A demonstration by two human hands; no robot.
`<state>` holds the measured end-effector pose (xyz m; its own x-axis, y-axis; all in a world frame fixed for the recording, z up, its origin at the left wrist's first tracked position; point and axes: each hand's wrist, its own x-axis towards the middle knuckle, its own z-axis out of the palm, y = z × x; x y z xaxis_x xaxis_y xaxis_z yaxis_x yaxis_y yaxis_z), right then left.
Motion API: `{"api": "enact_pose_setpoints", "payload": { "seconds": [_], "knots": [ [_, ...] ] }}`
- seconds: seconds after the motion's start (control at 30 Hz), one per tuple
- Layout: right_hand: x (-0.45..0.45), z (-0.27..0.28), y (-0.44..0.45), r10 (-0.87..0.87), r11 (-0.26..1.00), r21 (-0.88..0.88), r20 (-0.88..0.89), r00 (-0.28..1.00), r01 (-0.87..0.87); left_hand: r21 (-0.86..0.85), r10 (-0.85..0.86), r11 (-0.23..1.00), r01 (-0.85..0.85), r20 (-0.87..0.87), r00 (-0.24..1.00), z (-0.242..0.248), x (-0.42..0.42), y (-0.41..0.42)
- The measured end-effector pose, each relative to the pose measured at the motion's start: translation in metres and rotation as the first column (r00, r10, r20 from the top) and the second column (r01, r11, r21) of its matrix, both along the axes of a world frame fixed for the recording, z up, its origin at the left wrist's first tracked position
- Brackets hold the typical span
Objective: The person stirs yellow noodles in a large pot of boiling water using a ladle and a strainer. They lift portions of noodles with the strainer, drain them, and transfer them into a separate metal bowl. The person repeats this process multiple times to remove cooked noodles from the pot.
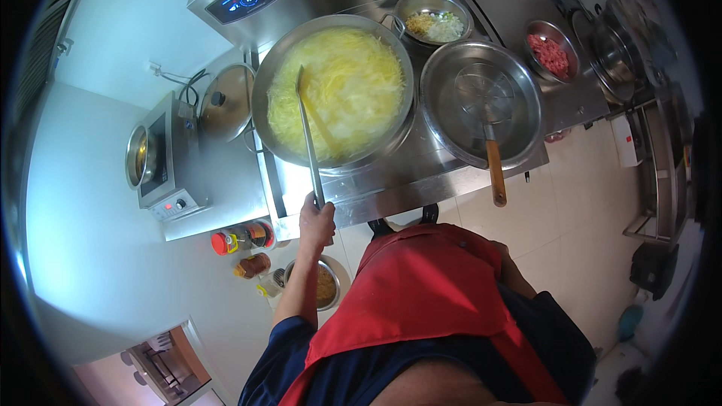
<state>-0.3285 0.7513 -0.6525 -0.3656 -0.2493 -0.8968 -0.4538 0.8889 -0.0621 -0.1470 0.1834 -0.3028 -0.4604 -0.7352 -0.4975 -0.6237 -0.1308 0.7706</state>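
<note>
My left hand (317,219) grips the long metal handle of a ladle or spatula (307,129). The tool's far end reaches into a large wok (260,107) full of pale yellow shreds (350,90) in liquid, perhaps shredded potato. Steam or foam blurs part of the surface. Beside the wok, a wide steel basin (431,96) holds a wire skimmer (484,93) whose wooden handle (496,175) juts over the counter's front edge. Only a bit of my right hand (500,248) shows by the right side of the red apron (417,282); its fingers are hidden.
Behind the basin sits a steel bowl (401,11) of chopped aromatics. Raw minced meat (547,55) fills another bowl to the right. On the left are a glass lid (228,104) and an appliance (169,152). Jars (242,239) and a bowl (326,287) stand below the counter.
</note>
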Motion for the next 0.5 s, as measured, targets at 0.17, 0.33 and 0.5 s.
{"api": "enact_pose_setpoints", "payload": {
  "seconds": [0.17, 0.33, 0.5],
  "knots": [
    [-0.007, 0.013, 0.001, -0.012, 0.999, 0.043, 0.092, 0.996, 0.008, -0.233, -0.135, 0.959, 0.162, 0.126, 0.983, -0.004, 0.002, 0.028],
    [0.002, -0.028, 0.049, -0.169, 0.982, -0.106, -0.14, 0.976, 0.155, -0.395, -0.185, 0.885, 0.244, 0.183, 0.966, 0.025, -0.009, 0.049],
    [-0.008, -0.014, 0.046, -0.449, 0.858, -0.405, -0.288, 0.846, 0.317, -0.554, -0.229, 0.776, 0.302, 0.2, 0.953, 0.035, -0.026, 0.036]
  ]
}}
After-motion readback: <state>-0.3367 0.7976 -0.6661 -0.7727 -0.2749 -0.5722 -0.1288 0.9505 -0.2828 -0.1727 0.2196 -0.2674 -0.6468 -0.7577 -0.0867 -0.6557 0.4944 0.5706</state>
